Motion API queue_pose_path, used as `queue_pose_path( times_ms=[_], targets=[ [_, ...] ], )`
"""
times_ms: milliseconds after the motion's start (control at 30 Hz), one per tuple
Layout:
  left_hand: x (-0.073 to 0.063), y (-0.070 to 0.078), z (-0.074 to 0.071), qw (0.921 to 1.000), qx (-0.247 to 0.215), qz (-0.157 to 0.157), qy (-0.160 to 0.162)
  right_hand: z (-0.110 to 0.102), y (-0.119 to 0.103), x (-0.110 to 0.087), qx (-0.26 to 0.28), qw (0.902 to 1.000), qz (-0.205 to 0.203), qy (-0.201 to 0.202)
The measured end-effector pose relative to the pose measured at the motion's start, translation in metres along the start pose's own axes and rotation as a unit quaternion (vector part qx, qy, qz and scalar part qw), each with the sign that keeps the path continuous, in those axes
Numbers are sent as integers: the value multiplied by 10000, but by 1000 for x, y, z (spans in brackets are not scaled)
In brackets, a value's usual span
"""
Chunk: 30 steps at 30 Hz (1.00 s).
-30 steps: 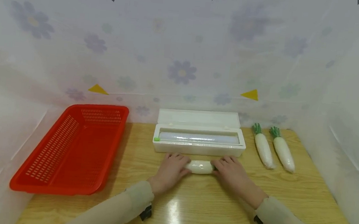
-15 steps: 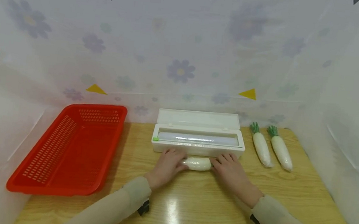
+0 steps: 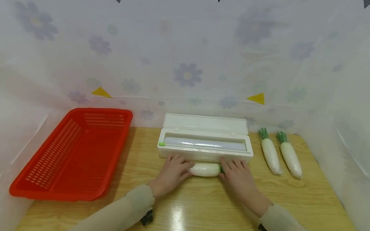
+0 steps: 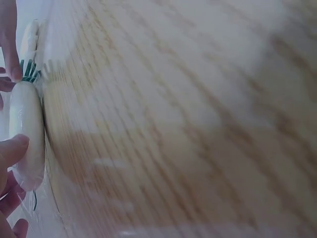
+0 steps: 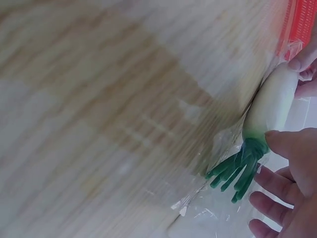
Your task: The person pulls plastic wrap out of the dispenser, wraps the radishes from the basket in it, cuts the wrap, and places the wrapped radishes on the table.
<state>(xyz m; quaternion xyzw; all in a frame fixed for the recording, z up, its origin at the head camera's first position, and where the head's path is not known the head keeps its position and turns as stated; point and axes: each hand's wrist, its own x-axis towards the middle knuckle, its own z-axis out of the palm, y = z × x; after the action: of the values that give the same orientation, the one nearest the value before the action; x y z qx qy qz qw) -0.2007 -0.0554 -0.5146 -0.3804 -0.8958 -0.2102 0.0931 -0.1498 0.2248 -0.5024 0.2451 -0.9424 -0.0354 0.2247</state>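
A white radish [image 3: 204,170] with green leaves lies crosswise on the table in front of the cling film box [image 3: 204,155]; clear film clings around it. My left hand [image 3: 172,172] pinches its root end, and in the left wrist view the thumb [image 4: 16,148] presses on the white body with fingers behind. At the leafy end my right hand [image 3: 240,178] holds the radish, its thumb [image 5: 282,141] on the crown beside the green leaves [image 5: 242,166]. Loose film spreads around the leaves in the right wrist view. The far side of both grips is partly hidden.
A red perforated basket [image 3: 108,182] stands to the left. The white box's lid [image 3: 205,124] is raised, and a film roll [image 3: 205,144] with a green slider [image 3: 162,143] shows inside. Two more radishes, a nearer one [image 3: 270,155] and an outer one [image 3: 291,159], lie at the right.
The radish has shifted slightly away from me toward the box and turned a little. Its green leaves show more beside my right hand than half a second ago. Both hands stay at its ends.
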Motion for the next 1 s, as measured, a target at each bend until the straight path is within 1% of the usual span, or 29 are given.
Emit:
queue_pose_path(
  times_ms=[200, 367, 467, 533, 633, 700, 767, 800, 867, 933, 1000],
  targets=[
    [1, 1, 0, 9999, -36, -114, -90, 2, 3, 3, 177, 9998, 85, 54],
    [1, 0, 0, 9995, 156, -247, -98, 3, 3, 5, 294, 9995, 94, 50],
    [-2, 0, -1, 9995, 175, -271, -65, 4, 3, 5, 413, 9991, 103, 12],
    [-4, 0, -3, 9997, 68, -242, 51, 4, 2, 5, 470, 9989, 90, 16],
    [-8, 0, -6, 9980, -226, -216, 553, 0, 2, 7, 516, 9985, 12, 176],
    [-11, -3, -9, 9922, -437, -198, 1152, -4, 2, 12, 600, 9975, -74, 357],
    [-13, -9, -13, 9813, -618, -287, 1797, -9, 2, 18, 661, 9961, -197, 544],
    [-14, -12, -15, 9750, -731, -432, 2052, -11, 2, 22, 708, 9955, -239, 590],
    [-14, -19, -21, 9594, -1033, -813, 2497, -15, 2, 32, 810, 9940, -324, 656],
    [-14, -25, -25, 9453, -1308, -1377, 2652, -19, -1, 45, 901, 9933, -356, 625],
    [-13, -32, -27, 9322, -1559, -1939, 2629, -22, -6, 60, 1087, 9921, -335, 528]
  ],
)
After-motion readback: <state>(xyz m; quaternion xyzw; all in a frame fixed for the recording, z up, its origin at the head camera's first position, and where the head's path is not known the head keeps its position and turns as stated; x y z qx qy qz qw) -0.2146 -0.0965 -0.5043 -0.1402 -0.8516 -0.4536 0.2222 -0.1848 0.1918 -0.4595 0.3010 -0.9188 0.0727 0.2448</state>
